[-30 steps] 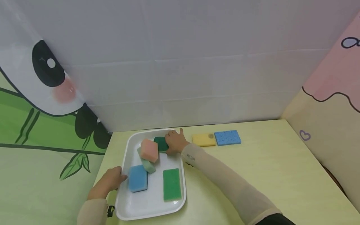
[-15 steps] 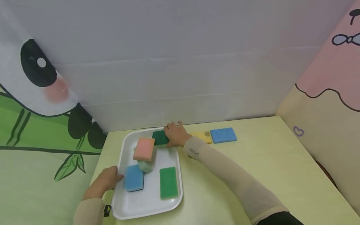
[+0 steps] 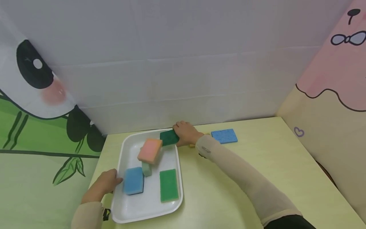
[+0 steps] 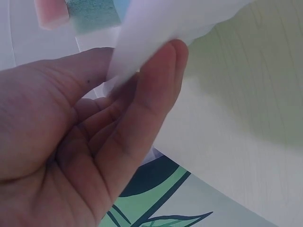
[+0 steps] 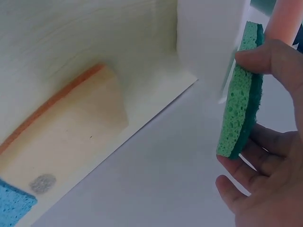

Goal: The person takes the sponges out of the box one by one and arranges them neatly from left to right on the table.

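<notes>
My left hand (image 3: 106,182) pinches the left rim of the white tray (image 3: 151,211); the left wrist view has the rim between thumb and fingers (image 4: 158,75). At the tray's far right corner, my right hand (image 3: 186,133) holds a dark green sponge (image 3: 169,137). Seen from the right wrist, this sponge (image 5: 240,94) stands on edge between thumb and fingers, its lighter porous side showing. Inside the tray, a pink-orange sponge (image 3: 150,150) leans on a pale green one (image 3: 146,170). A blue sponge (image 3: 133,181) and a green scouring sponge (image 3: 169,185) lie nearer me.
Right of the tray, a yellow sponge (image 5: 80,123) with a grey spot lies on the table (image 3: 228,178), mostly hidden by my right arm in the head view. Beside it lies a speckled blue sponge (image 3: 224,136). A pale wall sheet (image 3: 177,79) rises behind the table.
My right hand has lifted the dark green sponge and moved it rightward to the tray's far right rim. The pink-orange sponge has tipped and turned. My left hand stays on the rim.
</notes>
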{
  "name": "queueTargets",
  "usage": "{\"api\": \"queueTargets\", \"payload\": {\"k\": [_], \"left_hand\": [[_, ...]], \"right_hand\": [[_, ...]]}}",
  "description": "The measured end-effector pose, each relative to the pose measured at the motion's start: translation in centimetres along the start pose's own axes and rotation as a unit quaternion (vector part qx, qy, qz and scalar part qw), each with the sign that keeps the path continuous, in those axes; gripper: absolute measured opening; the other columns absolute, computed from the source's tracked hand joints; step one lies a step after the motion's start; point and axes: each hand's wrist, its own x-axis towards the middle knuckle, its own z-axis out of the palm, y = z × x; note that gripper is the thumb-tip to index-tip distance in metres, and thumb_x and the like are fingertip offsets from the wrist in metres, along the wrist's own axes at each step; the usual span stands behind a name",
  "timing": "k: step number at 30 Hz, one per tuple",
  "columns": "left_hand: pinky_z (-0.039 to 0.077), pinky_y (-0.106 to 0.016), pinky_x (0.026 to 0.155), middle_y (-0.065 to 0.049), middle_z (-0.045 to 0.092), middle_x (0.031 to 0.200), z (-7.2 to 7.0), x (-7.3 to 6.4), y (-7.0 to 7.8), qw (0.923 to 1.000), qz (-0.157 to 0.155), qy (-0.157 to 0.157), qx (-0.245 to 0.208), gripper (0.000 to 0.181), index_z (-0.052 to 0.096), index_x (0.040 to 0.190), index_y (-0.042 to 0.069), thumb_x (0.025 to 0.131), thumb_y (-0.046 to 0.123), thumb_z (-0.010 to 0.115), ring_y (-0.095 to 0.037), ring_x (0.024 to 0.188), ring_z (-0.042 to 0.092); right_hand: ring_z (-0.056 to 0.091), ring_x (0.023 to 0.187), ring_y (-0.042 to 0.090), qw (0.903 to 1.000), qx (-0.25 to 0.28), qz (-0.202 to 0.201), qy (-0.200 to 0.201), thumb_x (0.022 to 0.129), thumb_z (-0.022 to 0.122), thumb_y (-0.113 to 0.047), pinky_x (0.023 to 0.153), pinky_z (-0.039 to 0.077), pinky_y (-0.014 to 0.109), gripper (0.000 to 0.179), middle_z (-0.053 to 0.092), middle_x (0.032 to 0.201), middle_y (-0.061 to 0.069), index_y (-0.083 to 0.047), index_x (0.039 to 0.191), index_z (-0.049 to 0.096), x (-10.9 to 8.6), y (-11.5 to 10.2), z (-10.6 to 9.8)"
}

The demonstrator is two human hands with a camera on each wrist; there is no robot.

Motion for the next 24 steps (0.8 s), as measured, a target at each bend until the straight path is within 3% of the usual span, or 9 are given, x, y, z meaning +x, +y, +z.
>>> {"api": "queueTargets", "payload": {"k": [10,24], "left_hand": [[0.059,-0.044,0.065,-0.026,0.063,0.091,-0.2,0.2,-0.2,0.9998,0.013,-0.001,0.015,0.024,0.051,0.102,-0.016,0.096,0.005,0.06,-0.034,0.079,0.067],[0.059,-0.046,0.066,-0.026,0.063,0.09,-0.3,-0.2,0.3,0.9998,0.003,-0.004,0.018,0.023,0.05,0.1,-0.016,0.096,0.005,0.059,-0.036,0.079,0.068]], "right_hand": [[0.05,0.117,0.029,0.9993,0.0,0.004,0.037,0.079,0.079,-0.047,0.102,0.043,0.044,0.079,0.054,0.13,0.013,-0.004,0.139,0.05,-1.7,2.9,-0.5],[0.049,0.118,0.03,0.9984,0.01,0.035,0.044,0.079,0.081,-0.042,0.101,0.043,0.046,0.078,0.054,0.13,0.014,-0.002,0.139,0.05,-4.4,6.0,-0.9]]}}
